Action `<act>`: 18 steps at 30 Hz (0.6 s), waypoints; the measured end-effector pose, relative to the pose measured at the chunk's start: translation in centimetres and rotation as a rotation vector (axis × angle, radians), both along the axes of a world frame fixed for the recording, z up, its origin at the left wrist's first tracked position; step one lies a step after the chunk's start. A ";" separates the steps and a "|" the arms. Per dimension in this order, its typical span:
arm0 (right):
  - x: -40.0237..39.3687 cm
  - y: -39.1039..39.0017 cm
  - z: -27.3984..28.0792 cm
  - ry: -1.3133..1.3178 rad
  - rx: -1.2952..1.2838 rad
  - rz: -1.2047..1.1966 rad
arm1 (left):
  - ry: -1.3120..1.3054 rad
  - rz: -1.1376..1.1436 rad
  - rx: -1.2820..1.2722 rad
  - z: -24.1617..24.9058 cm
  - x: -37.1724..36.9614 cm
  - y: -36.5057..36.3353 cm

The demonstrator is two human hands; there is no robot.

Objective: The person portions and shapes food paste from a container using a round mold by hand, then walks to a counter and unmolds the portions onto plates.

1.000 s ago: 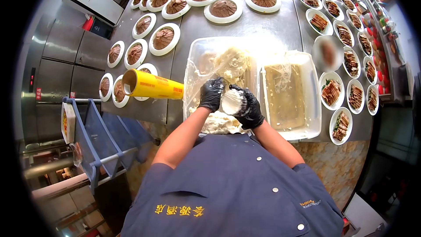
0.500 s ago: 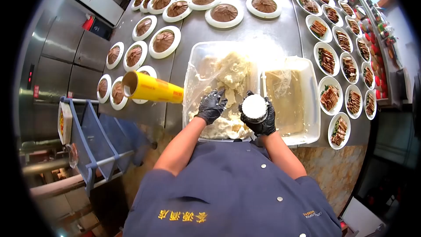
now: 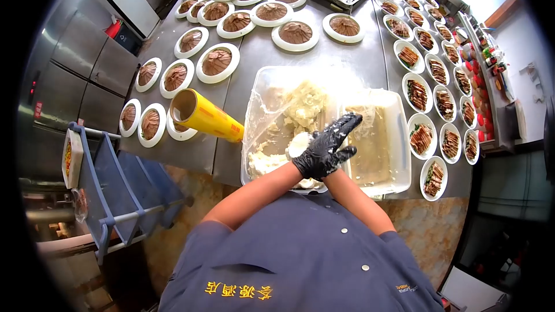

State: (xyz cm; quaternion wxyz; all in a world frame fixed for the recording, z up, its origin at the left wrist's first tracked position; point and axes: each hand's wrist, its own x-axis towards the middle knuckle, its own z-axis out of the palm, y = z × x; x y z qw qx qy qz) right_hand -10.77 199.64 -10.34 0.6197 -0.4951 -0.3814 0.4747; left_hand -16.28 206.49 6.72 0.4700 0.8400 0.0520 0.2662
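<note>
Two arms (image 3: 260, 195) x'd, L hand (image 3: 329, 143) flat, grip apart, over R hand (image 3: 332, 168), mostly hidden, can't tell R's grip.

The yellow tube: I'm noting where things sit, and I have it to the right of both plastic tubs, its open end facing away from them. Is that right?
Not the side: the head view shows the yellow tube to the left of both plastic tubs, its open end facing away from them.
</note>
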 end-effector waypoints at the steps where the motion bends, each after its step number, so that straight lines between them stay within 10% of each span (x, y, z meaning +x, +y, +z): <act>1: -0.3 0.0 -0.6 0.002 -0.013 0.001 | 0.011 -0.085 -0.372 0.4 -0.3 0.1; 3: -0.3 0.4 0.5 0.024 -0.053 0.033 | -0.262 -0.214 -0.701 -0.2 -0.9 1.1; 6: -1.0 0.5 7.2 1.185 -0.269 -0.061 | -0.405 -0.115 -0.712 -3.3 -4.0 6.0; 9: -1.7 -0.6 7.6 1.213 -0.234 -0.076 | -0.139 0.026 -0.421 -6.7 -6.8 10.1; 16: -3.2 -2.5 10.2 0.952 -0.309 -0.311 | 0.137 -0.044 -1.244 -9.5 -10.5 7.2; 18: -3.0 -3.2 10.2 0.703 -0.321 -0.312 | 0.337 -0.140 -0.958 -5.7 -12.2 5.8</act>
